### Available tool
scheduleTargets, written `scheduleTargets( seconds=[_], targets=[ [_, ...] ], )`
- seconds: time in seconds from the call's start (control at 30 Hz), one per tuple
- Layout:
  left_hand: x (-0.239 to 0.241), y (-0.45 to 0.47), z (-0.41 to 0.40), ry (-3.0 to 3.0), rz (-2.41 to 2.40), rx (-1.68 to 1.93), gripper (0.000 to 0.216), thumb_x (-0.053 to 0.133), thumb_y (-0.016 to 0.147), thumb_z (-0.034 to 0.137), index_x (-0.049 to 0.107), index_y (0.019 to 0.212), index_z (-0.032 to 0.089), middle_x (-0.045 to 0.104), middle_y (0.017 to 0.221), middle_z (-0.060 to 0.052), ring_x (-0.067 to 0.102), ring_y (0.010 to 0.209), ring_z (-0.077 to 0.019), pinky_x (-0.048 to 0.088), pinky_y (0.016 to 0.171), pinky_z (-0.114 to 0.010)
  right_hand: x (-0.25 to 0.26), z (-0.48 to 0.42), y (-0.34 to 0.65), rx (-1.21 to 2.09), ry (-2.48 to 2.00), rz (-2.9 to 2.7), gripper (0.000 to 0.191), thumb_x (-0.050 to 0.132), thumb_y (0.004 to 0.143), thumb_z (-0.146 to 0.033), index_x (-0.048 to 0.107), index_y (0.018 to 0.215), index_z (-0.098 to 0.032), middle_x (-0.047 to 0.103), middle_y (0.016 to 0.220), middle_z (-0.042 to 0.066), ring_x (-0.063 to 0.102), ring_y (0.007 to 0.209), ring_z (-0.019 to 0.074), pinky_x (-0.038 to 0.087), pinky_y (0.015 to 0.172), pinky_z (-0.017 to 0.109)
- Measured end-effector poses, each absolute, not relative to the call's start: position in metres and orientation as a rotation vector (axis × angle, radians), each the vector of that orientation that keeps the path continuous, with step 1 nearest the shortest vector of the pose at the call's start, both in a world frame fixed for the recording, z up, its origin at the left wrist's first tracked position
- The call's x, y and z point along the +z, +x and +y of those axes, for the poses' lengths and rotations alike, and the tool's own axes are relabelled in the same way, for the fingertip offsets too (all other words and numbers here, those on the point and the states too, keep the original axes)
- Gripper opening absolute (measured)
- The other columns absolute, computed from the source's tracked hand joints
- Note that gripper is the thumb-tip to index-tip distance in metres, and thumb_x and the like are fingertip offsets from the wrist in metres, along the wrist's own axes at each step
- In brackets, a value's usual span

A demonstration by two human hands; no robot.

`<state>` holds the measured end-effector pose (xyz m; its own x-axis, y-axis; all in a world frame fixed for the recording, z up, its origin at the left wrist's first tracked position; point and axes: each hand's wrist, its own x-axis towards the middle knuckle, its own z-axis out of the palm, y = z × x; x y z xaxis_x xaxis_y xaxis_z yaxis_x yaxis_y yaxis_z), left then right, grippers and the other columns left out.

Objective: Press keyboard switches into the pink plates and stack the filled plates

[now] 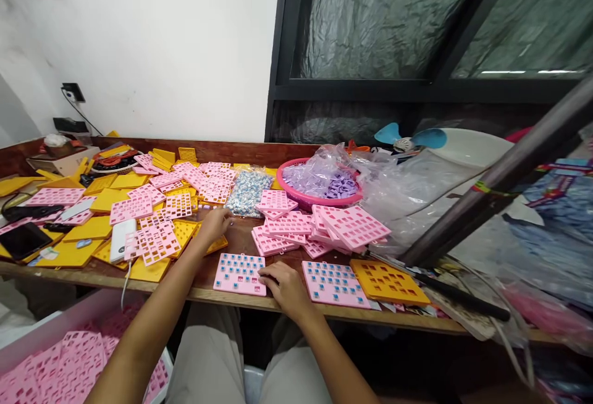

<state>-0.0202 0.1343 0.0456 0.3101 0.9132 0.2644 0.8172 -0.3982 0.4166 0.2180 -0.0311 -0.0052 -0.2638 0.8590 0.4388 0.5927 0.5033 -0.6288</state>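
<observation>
My left hand is beside the front left edge of a clear bag of small blue-and-white switches. Its fingers are bent close together; what they hold, if anything, is hidden. At the table's front lies a pink keyboard plate with rows of blue switches and a few unfilled holes at its lower right. Over its right edge my right hand has thumb and forefinger drawn together, their tips at the plate; anything between them is too small to make out. Another pink plate with blue switches lies to the right.
Loose pink plates are stacked behind. A pink basket holds purple pieces. Yellow plates, a white power bank and a phone lie leftward. A slanted dark pole rises at right, near a yellow block.
</observation>
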Motion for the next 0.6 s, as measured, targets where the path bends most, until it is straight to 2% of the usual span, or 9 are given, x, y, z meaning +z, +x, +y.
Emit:
scheduleTargets(
  seconds=[0.13, 0.33, 0.47, 0.6],
  targets=[
    [0.041, -0.029, 0.077, 2.257, 1.124, 1.124, 0.020, 0.059, 0.093, 0.029, 0.071, 0.104, 0.018, 0.070, 0.103, -0.007, 0.063, 0.093, -0.0182, 0.050, 0.086, -0.031, -0.007, -0.031, 0.217, 0.424, -1.173, -1.971, 0.015, 0.063, 0.092, -0.019, 0.076, 0.098, -0.023, 0.075, 0.093, 0.006, 0.065, 0.090, 0.0219, 0.051, 0.084, 0.035],
    [0.039, -0.041, 0.014, 2.027, 1.075, 1.408, 0.020, 0.070, 0.087, 0.035, 0.072, 0.099, 0.020, 0.070, 0.102, -0.006, 0.065, 0.094, -0.0189, 0.054, 0.084, -0.032, -0.004, -0.031, 0.215, 0.490, -1.191, -1.947, 0.018, 0.062, 0.090, -0.016, 0.076, 0.097, -0.025, 0.075, 0.095, 0.004, 0.067, 0.090, 0.0219, 0.052, 0.084, 0.036],
    [0.038, -0.043, -0.002, 2.046, 1.092, 1.427, 0.020, 0.070, 0.088, 0.037, 0.073, 0.097, 0.020, 0.072, 0.101, -0.007, 0.066, 0.096, -0.0202, 0.054, 0.087, -0.034, -0.005, -0.032, 0.213, 0.480, -1.207, -1.943, 0.018, 0.061, 0.091, -0.017, 0.076, 0.097, -0.024, 0.074, 0.095, 0.005, 0.068, 0.090, 0.0220, 0.052, 0.084, 0.035],
    [0.035, -0.038, -0.008, 2.177, 1.090, 1.198, 0.015, 0.065, 0.091, 0.032, 0.075, 0.095, 0.020, 0.073, 0.098, -0.007, 0.067, 0.092, -0.0186, 0.052, 0.085, -0.030, -0.006, -0.033, 0.209, 0.319, -1.232, -2.061, 0.020, 0.058, 0.093, -0.015, 0.074, 0.102, -0.022, 0.074, 0.097, 0.006, 0.066, 0.092, 0.0222, 0.051, 0.085, 0.035]
  ],
)
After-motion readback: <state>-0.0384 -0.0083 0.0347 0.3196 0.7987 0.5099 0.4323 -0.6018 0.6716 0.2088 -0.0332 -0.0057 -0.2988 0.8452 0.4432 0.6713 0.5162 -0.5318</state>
